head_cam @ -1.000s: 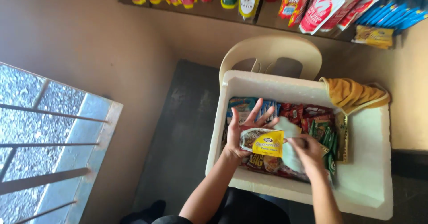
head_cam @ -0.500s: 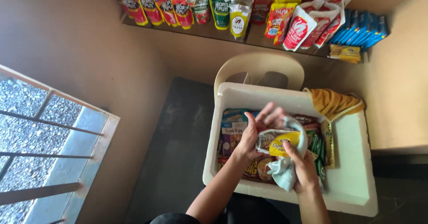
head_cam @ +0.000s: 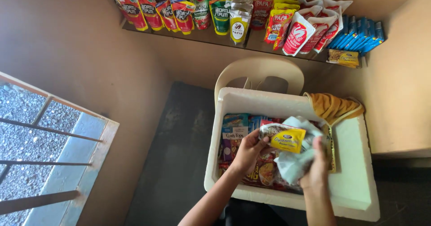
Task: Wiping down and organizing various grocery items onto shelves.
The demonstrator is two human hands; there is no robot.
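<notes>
My 2 forearms are bare, without sleeves; left hand (head_cam: pixel 246 153) and right hand (head_cam: pixel 317 170) wear nothing.

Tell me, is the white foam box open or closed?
Open. The white foam box has no lid on it, and snack packets show inside while both hands hold a yellow packet above it.

A small shop: wall shelf (head_cam: pixel 287 46) of sauce pouches (head_cam: pixel 233 15), foam box (head_cam: pixel 354 185) of packaged snacks (head_cam: pixel 233 138).
</notes>
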